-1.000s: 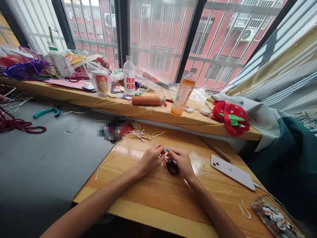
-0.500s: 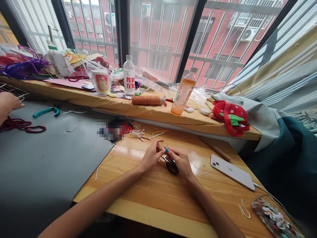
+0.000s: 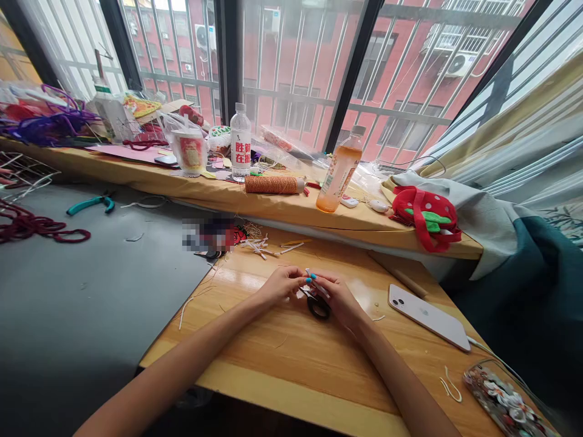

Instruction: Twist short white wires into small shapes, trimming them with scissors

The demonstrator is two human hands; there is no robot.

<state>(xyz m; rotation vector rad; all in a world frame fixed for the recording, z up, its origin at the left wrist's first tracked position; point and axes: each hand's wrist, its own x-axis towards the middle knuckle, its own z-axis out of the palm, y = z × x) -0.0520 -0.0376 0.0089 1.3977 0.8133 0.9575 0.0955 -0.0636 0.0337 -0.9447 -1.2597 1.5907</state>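
My left hand (image 3: 283, 284) and my right hand (image 3: 340, 296) meet over the wooden table (image 3: 268, 358), fingertips pinched together. Between them is a small white strip (image 3: 307, 271), whose tip pokes up past the blue nails. Most of it is hidden by the fingers, so its exact kind is unclear. Right beneath the hands lie scissors with black handles (image 3: 319, 308), partly covered by the fingers. A short white cord piece (image 3: 379, 318) rests beside my right wrist.
White strips (image 3: 257, 247) lie behind my hands. On the right are a phone (image 3: 428, 317), a cardboard tube (image 3: 401, 276) and a decorated phone case (image 3: 505, 394). The sill holds a thread spool (image 3: 272, 184) and bottles. Teal pliers (image 3: 91, 204) and dark red cord (image 3: 40, 227) lie left.
My hands have drawn closer together, the right fingers now lying further over the white strip. At the far left, another person's hand has mostly withdrawn from view. The camera has shifted slightly.
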